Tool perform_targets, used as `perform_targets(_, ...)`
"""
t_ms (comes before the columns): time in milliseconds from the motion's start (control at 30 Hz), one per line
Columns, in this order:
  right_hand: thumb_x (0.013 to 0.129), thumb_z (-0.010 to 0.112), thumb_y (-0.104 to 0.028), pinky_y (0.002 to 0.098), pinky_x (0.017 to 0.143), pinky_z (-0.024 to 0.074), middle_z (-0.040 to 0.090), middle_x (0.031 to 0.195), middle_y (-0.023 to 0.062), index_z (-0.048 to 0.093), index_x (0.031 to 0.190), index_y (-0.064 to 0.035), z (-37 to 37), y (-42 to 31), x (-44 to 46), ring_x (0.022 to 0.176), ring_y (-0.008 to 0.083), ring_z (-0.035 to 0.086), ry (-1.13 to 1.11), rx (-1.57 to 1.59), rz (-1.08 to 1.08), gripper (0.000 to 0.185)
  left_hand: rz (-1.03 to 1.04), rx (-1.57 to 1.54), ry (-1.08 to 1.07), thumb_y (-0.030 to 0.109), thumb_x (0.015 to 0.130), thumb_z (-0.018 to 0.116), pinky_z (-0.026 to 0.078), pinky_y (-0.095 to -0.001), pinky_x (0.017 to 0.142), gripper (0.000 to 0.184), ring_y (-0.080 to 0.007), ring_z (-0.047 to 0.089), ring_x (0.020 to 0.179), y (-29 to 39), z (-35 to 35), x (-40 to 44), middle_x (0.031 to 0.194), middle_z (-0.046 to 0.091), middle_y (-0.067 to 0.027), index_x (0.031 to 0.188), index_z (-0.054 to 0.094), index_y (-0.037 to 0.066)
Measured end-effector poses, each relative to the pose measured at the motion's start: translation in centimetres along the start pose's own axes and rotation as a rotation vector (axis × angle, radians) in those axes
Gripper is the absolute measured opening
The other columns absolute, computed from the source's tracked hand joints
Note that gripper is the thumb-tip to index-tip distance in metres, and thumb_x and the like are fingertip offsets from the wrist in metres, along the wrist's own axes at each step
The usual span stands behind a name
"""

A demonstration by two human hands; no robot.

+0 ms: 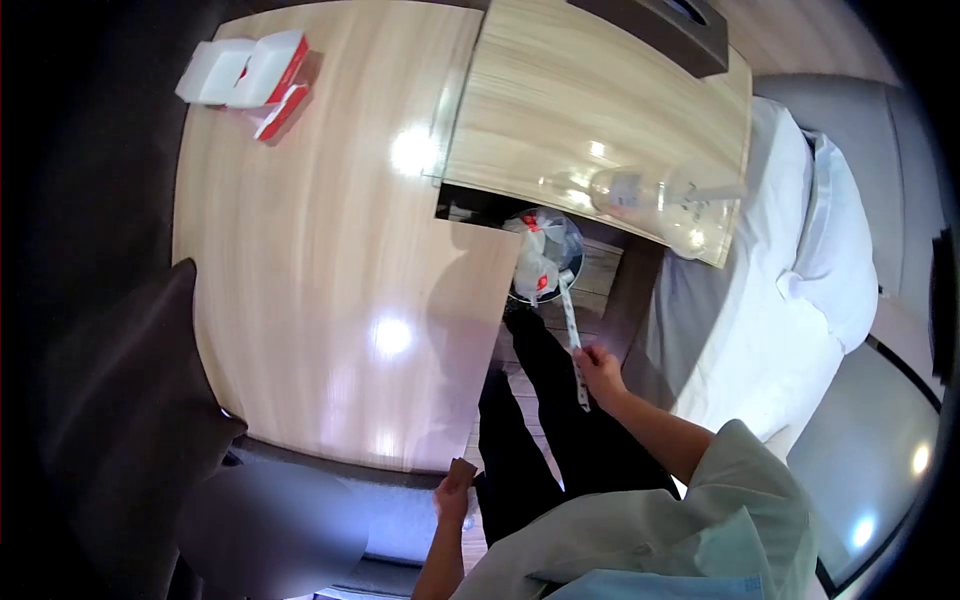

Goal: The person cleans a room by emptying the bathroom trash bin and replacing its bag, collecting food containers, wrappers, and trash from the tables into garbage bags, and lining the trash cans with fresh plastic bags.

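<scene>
A long, narrow strip point(571, 318) is being held by the right hand point(601, 376), its grip being closed around the lower part. The strip is showing white, flat and slim, with small dark marks being repeated along its length; its upper end is being held at the near rim of the bin point(574, 250), and its lower end is being left hanging past the fingers, over the dark trousers. In the bin, a whitish crumpled bag point(535, 262) with red patches is being contained. Well apart from the bin, toward the lower left, a small brown piece point(462, 472) is being grasped by the left hand point(452, 498); its details are being blurred. Left of the bin, an open white-and-red box point(245, 75) is being supported by the wood-grained bench point(330, 250).
</scene>
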State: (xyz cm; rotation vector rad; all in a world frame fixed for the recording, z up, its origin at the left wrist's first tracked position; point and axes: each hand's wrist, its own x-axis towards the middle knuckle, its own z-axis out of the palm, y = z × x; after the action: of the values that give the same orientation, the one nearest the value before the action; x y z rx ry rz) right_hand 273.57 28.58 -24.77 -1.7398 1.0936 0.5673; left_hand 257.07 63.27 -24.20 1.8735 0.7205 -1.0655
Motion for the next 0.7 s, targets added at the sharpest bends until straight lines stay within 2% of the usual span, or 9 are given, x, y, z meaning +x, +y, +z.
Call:
perform_targets(67,0.084,0.055,-0.021,0.0261,0.053,0.0403,0.052,0.062,0.0028,0.057,0.079,-0.0019,-1.5,6.7,2.0,0.058,0.0097,0.047,0.046,0.063,0.032,0.02,-0.205,-0.203,-0.004,0.023,0.074,0.067,0.046,-0.0276,0.069,0.028,-0.0136,0.06,0.079,0.9,-0.2,-0.3,0.084,0.065,-0.0086,0.092,0.063,0.001)
perform_targets(133,0.083,0.056,-0.023,0.0265,0.052,0.0405,0.052,0.06,0.0031,0.058,0.076,-0.0019,-2.1,8.5,3.2,0.058,0.0098,0.048,0.091,0.131,0.061,0.022,-0.105,-0.193,-0.057,0.024,0.074,0.067,0.046,-0.0277,0.068,0.029,-0.0134,0.06,0.077,-1.2,-0.1,0.4,0.082,0.065,-0.0085,0.091,0.063,0.0)
perform_targets(200,0.08,0.055,-0.025,0.032,0.054,0.0443,0.057,0.06,0.0095,0.06,0.074,-0.002,-2.9,7.1,6.2,0.057,0.0182,0.056,0.03,-0.349,-0.022,0.024,-0.062,0.09,-0.02,0.026,0.074,0.066,0.046,-0.0281,0.066,0.03,-0.0137,0.06,0.074,-0.1,-0.4,-0.1,0.08,0.065,-0.0088,0.089,0.064,0.0)
perform_targets(267,0.077,0.053,-0.024,0.0393,0.059,0.0467,0.061,0.066,0.0161,0.062,0.074,-0.0034,-2.8,4.3,7.7,0.063,0.0305,0.06,0.079,-0.554,-0.125,0.023,-0.051,0.09,-0.006,0.026,0.073,0.066,0.046,-0.0279,0.066,0.03,-0.0136,0.06,0.074,0.9,-0.4,-0.1,0.079,0.065,-0.0087,0.088,0.064,0.0)
perform_targets(367,0.075,0.052,-0.024,0.0437,0.065,0.0469,0.062,0.074,0.0182,0.064,0.078,-0.0062,-2.9,4.4,10.5,0.072,0.036,0.06,-0.061,-0.766,-0.076,0.022,-0.061,0.123,-0.004,0.027,0.073,0.066,0.046,-0.0275,0.065,0.03,-0.0136,0.06,0.073,1.9,-0.6,-0.7,0.079,0.065,-0.0089,0.088,0.064,0.001)
perform_targets(500,0.072,0.054,-0.021,0.0412,0.062,0.0478,0.062,0.072,0.0153,0.065,0.079,-0.0114,-1.2,9.1,17.1,0.072,0.0322,0.061,-0.01,-0.8,0.006,0.017,-0.058,0.2,0.007,0.027,0.074,0.065,0.046,-0.0278,0.065,0.029,-0.0151,0.06,0.073,1.0,-0.4,-0.3,0.077,0.065,-0.0103,0.087,0.064,0.001)
perform_targets(600,0.069,0.056,-0.02,0.0388,0.058,0.0477,0.062,0.07,0.0116,0.065,0.078,-0.0159,0.0,14.2,21.2,0.069,0.0288,0.062,-0.168,-0.956,-0.288,0.014,-0.138,-0.155,-0.026,0.029,0.074,0.064,0.046,-0.0292,0.066,0.032,-0.0161,0.06,0.074,-2.0,0.3,0.2,0.077,0.065,-0.0114,0.089,0.064,0.001)
perform_targets(667,0.067,0.057,-0.018,0.0371,0.055,0.047,0.06,0.066,0.0078,0.064,0.075,-0.0183,-0.7,12.1,18.7,0.064,0.0269,0.061,-0.292,-0.902,-0.642,0.011,-0.127,-0.053,-0.018,0.03,0.073,0.065,0.046,-0.0293,0.066,0.033,-0.016,0.06,0.074,-4.5,0.3,0.1,0.078,0.065,-0.0109,0.09,0.064,0.001)
perform_targets(700,0.067,0.057,-0.018,0.0371,0.055,0.047,0.06,0.066,0.0078,0.064,0.075,-0.0183,-0.4,13.4,18.6,0.064,0.0269,0.061,-0.292,-0.904,-0.637,0.011,-0.115,-0.008,-0.014,0.03,0.073,0.065,0.046,-0.0293,0.066,0.034,-0.016,0.06,0.074,-4.4,0.5,0.1,0.079,0.065,-0.0107,0.09,0.063,0.001)
